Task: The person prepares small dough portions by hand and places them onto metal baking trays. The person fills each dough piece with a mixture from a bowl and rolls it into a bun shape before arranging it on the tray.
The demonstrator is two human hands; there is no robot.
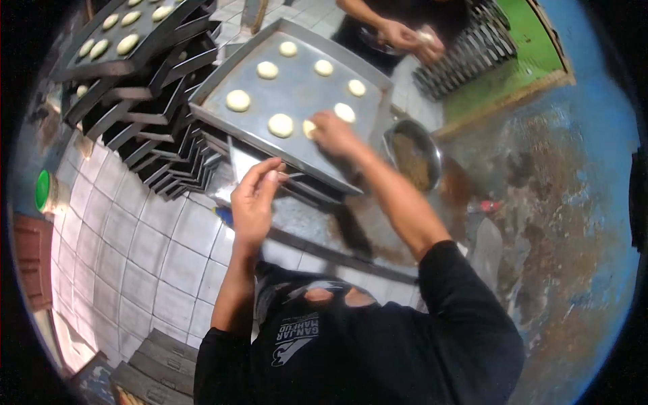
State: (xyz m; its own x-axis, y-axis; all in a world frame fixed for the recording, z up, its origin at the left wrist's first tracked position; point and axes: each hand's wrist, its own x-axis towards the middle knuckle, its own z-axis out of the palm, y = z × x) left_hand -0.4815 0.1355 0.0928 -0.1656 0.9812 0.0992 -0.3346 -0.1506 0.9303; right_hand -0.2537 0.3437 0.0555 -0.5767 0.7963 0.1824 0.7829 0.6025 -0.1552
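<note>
A metal baking tray [202,108] holds several pale round dough balls [280,125], set apart from each other. Over the tray's right part reaches my right hand [332,135], its fingers closed at one dough ball [309,129] and partly covering it. My left hand [254,202] is raised at the tray's near edge, thumb and fingertips pinched together. A thin, light-coloured thing shows by those fingertips; I cannot make out what it is or whether it is held. To the right of the tray, close to my right forearm, sits a metal bowl [435,152] with brownish contents.
Stacked dark trays [128,118] rise at the left, dough balls on the top one. Across the tray, another person's hands [405,37] hold something pale. Ridged metal moulds [466,54] stand beside a green surface [499,88]. A green-rimmed bucket [57,196] is far left.
</note>
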